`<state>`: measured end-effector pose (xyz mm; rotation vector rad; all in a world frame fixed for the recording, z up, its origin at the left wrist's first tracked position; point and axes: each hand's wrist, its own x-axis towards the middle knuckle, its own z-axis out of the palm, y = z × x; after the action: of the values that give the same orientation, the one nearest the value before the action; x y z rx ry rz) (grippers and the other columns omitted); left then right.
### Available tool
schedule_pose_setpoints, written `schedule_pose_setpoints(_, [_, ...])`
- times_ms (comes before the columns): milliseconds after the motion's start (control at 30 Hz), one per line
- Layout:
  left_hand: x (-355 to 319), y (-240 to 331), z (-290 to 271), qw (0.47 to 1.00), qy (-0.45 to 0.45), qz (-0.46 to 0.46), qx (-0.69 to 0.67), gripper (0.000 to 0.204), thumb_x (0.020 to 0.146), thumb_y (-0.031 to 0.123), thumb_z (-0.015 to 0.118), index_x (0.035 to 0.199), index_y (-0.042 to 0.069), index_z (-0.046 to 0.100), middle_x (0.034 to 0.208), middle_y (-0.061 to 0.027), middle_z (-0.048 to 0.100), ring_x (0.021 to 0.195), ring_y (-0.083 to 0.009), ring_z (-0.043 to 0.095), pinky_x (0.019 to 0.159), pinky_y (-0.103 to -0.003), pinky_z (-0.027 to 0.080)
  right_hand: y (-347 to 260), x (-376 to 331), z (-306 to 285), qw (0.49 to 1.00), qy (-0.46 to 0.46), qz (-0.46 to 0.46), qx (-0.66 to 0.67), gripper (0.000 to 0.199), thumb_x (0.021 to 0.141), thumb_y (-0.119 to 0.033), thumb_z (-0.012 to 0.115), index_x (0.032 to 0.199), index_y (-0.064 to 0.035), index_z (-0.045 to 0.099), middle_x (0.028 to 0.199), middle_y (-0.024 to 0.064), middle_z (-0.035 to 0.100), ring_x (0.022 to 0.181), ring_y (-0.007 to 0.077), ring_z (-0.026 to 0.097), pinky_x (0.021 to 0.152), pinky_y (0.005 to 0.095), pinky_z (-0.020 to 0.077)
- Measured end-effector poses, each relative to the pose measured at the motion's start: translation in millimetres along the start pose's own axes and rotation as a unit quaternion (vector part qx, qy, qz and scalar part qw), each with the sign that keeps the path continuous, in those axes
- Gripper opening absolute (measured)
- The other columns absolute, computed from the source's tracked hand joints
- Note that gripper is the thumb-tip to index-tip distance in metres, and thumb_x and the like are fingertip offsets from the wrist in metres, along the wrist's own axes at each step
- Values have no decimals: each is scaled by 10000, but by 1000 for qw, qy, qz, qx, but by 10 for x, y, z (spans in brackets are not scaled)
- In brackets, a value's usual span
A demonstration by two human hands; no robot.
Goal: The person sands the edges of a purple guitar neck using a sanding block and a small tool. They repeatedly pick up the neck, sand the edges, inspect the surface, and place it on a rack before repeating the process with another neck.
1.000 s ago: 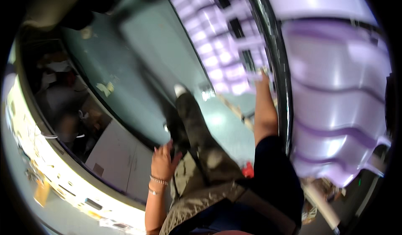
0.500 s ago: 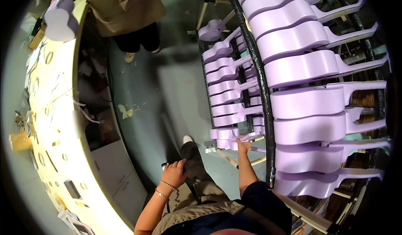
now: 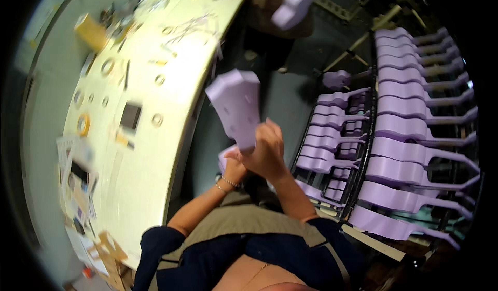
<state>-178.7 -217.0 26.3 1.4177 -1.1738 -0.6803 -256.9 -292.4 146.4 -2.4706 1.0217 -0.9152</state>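
Observation:
I hold a lilac ukulele body with neck [image 3: 234, 101] upright in front of me, its broad headstock tilted up toward my view. My right hand [image 3: 267, 148] is wrapped round the neck just below the headstock. Lower down and to the left, my left hand [image 3: 236, 167], with bracelets at the wrist, grips the same ukulele. Its fingers are partly hidden. Only a small piece of the ukulele's body shows past that hand; the rest is covered by my hands and arms.
To my left runs a long pale workbench [image 3: 176, 120] with tape rolls, a dark block [image 3: 130, 115] and papers. Racks of lilac ukuleles [image 3: 397, 146] stand on the right. Ahead, another person [image 3: 270, 37] stands by the bench, near another lilac ukulele [image 3: 293, 8].
My right hand has brought a ukulele from the lower rack to in front of me. My left hand has joined it there. The view has turned left toward the bench.

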Motion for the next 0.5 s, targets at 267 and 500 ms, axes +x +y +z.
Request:
schedule_pose_setpoints(267, [-446,916,-2191,810,456,15,-368,339,920,390,534,983,59,501,820,-81,552,864,-229,550,1024,-494,378,-192,261,523,990,-42,24,130,637,920,-505,461,1310,-3,430,1296,201,458,1218,348,427,1047,446,285])
schedule_pose_setpoints(500, [-1116,1122,-2539,615,658,53,-431,310,901,339,569,1017,63,488,980,-95,540,1015,-260,538,1035,-566,357,-166,200,1346,638,-328,332,612,742,948,-584,254,1402,2,296,1406,141,390,1276,267,397,1055,365,320])
